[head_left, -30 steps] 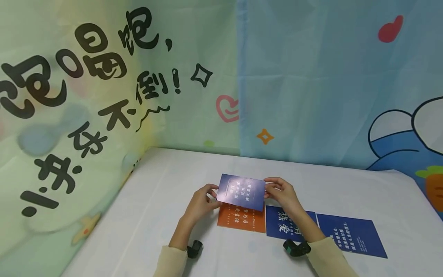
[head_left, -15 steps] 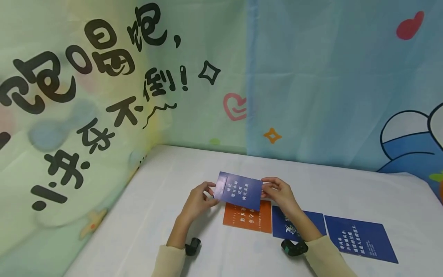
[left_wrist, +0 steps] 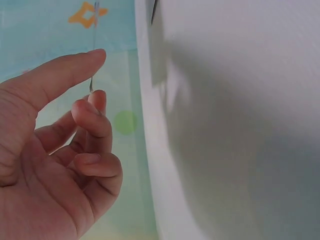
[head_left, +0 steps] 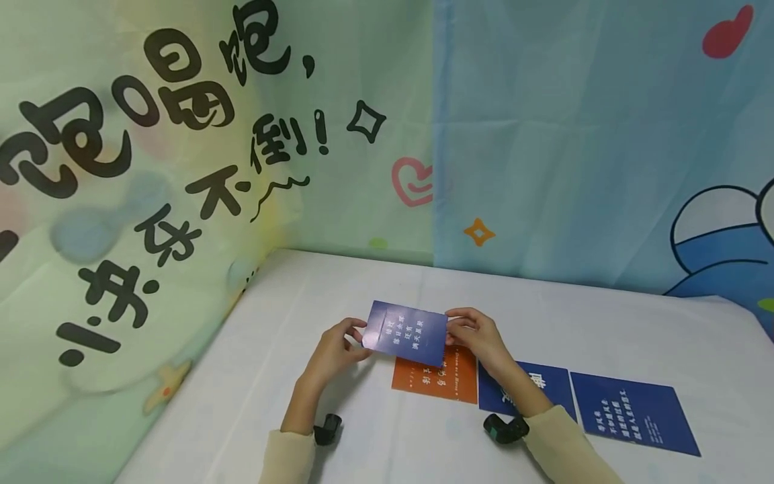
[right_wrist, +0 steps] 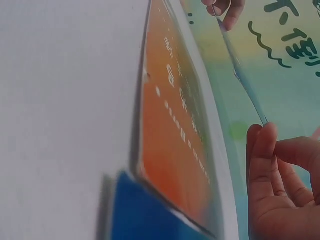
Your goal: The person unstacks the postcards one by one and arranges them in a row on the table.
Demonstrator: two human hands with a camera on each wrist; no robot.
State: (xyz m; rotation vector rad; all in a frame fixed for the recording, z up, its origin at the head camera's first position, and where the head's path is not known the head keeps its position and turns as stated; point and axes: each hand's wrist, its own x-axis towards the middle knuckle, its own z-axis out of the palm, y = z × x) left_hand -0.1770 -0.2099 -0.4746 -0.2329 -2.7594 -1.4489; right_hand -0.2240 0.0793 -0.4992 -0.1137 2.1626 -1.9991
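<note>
A purple-blue card [head_left: 406, 333] with white printed characters is held up above the table between both hands. The left hand [head_left: 334, 351] pinches its left edge; in the left wrist view the thumb and fingers [left_wrist: 97, 95] meet on the thin card edge. My right hand [head_left: 480, 338] pinches the right edge, and the right wrist view shows the card [right_wrist: 240, 75] edge-on between the two hands. Below and behind it lies an orange card [head_left: 434, 380], partly covered in the head view. Right of that, a blue card [head_left: 556, 386] is partly hidden by my right forearm.
Another dark blue card [head_left: 635, 413] lies at the right end of the row. The white tablecloth [head_left: 242, 417] reaches back to a printed curtain [head_left: 544, 168], with a second printed sheet [head_left: 151, 235] along the left side. A small black camera sits on each wrist.
Both hands have shifted slightly left with the held card, uncovering more of the orange card. The head view has turned a little, so the background sits differently. The grip stays the same.
</note>
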